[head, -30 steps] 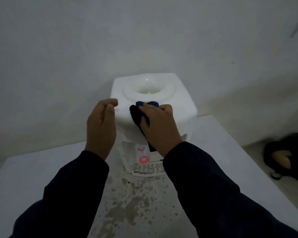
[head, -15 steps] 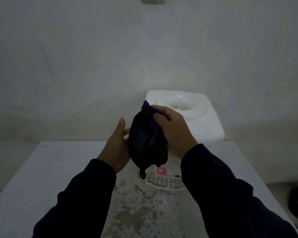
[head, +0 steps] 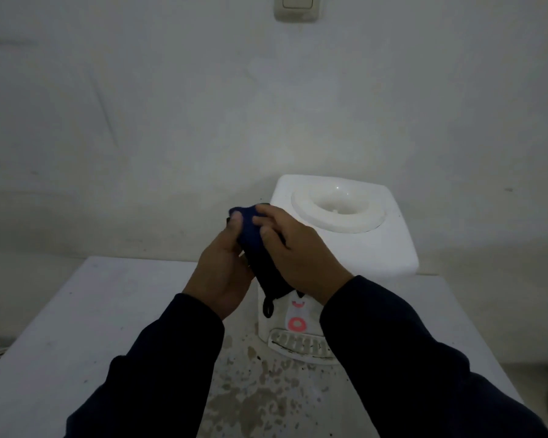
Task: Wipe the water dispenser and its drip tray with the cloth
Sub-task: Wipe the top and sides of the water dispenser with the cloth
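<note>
Both hands hold the dark cloth in front of the dispenser: the left hand and the right hand have their fingers curled round it. The tray sits at the dispenser's foot on the stained desk.

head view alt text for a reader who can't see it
The left hand and right hand hold a dark blue cloth between them by a white dispenser on a stained table. The drip tray sits at its base.
</note>
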